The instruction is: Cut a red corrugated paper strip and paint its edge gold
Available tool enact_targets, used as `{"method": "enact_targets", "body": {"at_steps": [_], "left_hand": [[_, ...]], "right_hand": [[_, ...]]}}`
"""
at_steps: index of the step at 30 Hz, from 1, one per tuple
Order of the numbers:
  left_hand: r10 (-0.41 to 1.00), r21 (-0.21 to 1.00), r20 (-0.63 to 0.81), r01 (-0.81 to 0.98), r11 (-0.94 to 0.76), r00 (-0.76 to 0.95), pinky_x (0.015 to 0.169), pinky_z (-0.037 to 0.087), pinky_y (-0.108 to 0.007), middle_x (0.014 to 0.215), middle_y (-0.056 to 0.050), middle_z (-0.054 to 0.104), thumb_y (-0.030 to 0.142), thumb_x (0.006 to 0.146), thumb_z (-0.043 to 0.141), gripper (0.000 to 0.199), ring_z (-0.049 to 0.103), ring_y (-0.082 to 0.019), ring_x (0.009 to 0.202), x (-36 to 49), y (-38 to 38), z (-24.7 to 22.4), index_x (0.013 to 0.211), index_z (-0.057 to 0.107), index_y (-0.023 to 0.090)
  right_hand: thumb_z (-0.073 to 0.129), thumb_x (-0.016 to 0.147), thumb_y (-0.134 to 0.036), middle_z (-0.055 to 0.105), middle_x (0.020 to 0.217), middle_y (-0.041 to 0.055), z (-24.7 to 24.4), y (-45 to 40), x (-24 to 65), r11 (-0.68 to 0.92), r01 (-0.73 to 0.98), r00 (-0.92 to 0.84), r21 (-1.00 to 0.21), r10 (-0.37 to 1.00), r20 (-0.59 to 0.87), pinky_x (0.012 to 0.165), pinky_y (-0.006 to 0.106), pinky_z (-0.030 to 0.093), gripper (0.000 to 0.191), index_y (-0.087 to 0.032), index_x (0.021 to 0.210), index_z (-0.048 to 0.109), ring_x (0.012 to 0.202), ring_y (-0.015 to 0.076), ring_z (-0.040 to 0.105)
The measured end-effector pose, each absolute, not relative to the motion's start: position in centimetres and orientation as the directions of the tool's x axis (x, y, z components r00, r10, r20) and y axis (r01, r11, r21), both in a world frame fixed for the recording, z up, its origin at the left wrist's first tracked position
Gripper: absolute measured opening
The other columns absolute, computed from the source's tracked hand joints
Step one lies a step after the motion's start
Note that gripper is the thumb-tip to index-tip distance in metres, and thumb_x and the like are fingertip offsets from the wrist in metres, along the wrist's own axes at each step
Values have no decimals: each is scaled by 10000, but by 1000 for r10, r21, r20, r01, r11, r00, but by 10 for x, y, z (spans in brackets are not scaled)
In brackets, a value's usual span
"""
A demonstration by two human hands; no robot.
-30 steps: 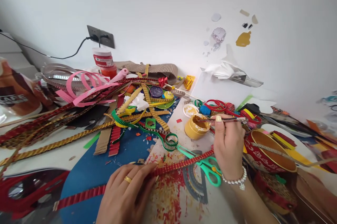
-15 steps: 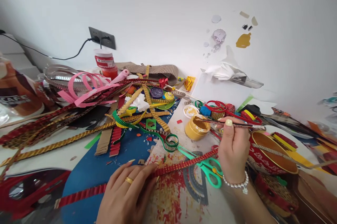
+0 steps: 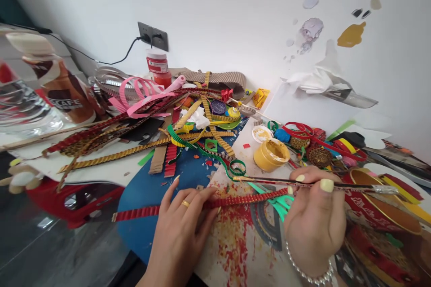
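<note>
A red corrugated cardboard strip [image 3: 245, 199] stretches across a paint-stained board [image 3: 232, 251]. My left hand [image 3: 186, 222] lies over the strip, fingers and thumb closed about it and holding it down. In my right hand [image 3: 313, 210] is a paintbrush [image 3: 269, 181], gripped by its dark handle. The brush's yellow tip hangs above the strip, near a green coil [image 3: 237, 167]. Behind the brush stands an open jar of yellow paint [image 3: 271, 156]. Green-handled scissors [image 3: 281, 204] lie partly under the strip and beside my right hand.
Many cardboard strips and scraps cover the blue mat [image 3: 134, 240]. Left stand a brown-labelled bottle [image 3: 67, 87] and a red paint jar [image 3: 157, 64]. To the right are a red and gold bowl [image 3: 363, 208] and rolled paper pieces [image 3: 318, 156].
The paintbrush has left the yellow paint jar's mouth and moved left and towards me, over the strip. My left hand stays on the strip. The view has shifted left.
</note>
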State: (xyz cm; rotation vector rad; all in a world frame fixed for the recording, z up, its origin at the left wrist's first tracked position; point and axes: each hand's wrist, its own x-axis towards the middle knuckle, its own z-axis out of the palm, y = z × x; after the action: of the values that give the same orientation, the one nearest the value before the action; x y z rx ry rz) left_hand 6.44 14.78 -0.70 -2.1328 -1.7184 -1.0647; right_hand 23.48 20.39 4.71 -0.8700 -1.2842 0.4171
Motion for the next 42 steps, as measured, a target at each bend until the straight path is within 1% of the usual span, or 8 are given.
{"method": "enact_targets", "body": {"at_steps": [9, 14, 22, 26, 30, 36, 38, 42], "left_hand": [[781, 319, 625, 908, -271, 13, 1025, 280, -408, 871, 4, 681, 256, 961, 412, 192, 649, -170, 795, 69, 146, -6, 1106, 513, 179], [782, 330, 623, 906, -266, 3, 1011, 317, -435, 859, 2, 687, 256, 960, 418, 193, 652, -173, 791, 69, 146, -6, 1107, 518, 181], [787, 364, 616, 899, -244, -36, 1024, 358, -462, 833, 13, 709, 250, 969, 413, 199, 665, -164, 796, 70, 144, -7, 1133, 512, 197], [785, 383, 618, 888, -256, -41, 1048, 347, -459, 861, 18, 721, 271, 969, 430, 190, 666, -157, 785, 70, 143, -8, 1127, 512, 205], [786, 411, 615, 875, -257, -58, 1078, 312, -434, 860, 33, 727, 233, 966, 435, 162, 666, -144, 783, 70, 143, -7, 1099, 527, 215], [792, 425, 606, 870, -251, -67, 1113, 274, -450, 818, 46, 719, 215, 957, 441, 157, 659, -142, 774, 72, 144, -6, 1083, 535, 219], [793, 425, 607, 868, -257, -62, 1125, 265, -454, 797, 58, 719, 207, 956, 439, 158, 660, -136, 769, 71, 144, -5, 1083, 532, 218], [799, 406, 600, 870, -280, -23, 1129, 284, -442, 820, 72, 729, 192, 919, 512, 170, 668, -122, 758, 67, 144, -3, 1083, 539, 228]], "right_hand": [[478, 962, -383, 530, 756, -24, 41, 204, 239, 515, 90, 326, -853, 794, 514, 636, 290, 358, 273, -217, 771, 581, 686, 128, 473], [482, 953, -333, 527, 764, -16, 38, 205, 242, 492, 66, 312, -868, 816, 487, 642, 307, 351, 248, -217, 762, 588, 697, 143, 477], [455, 921, -228, 499, 775, -18, 35, 202, 240, 552, 92, 182, -829, 809, 559, 724, 323, 386, 172, -221, 785, 561, 744, 162, 504], [425, 943, -210, 518, 786, -13, 31, 201, 241, 548, 141, 137, -824, 814, 565, 724, 314, 385, 189, -226, 806, 554, 765, 162, 510], [424, 947, -225, 533, 794, -8, 30, 199, 243, 538, 186, 118, -822, 818, 562, 732, 320, 391, 202, -224, 800, 563, 782, 167, 518], [435, 943, -265, 537, 756, -11, 32, 199, 244, 571, 272, 93, -774, 785, 612, 635, 303, 373, 196, -224, 798, 560, 734, 163, 520], [438, 940, -259, 529, 750, -11, 31, 200, 244, 604, 287, 64, -744, 763, 643, 632, 305, 370, 195, -221, 791, 558, 727, 164, 517], [424, 947, -256, 531, 769, -1, 30, 200, 244, 641, 326, 11, -695, 733, 680, 635, 315, 371, 206, -219, 788, 550, 722, 172, 510]]}}
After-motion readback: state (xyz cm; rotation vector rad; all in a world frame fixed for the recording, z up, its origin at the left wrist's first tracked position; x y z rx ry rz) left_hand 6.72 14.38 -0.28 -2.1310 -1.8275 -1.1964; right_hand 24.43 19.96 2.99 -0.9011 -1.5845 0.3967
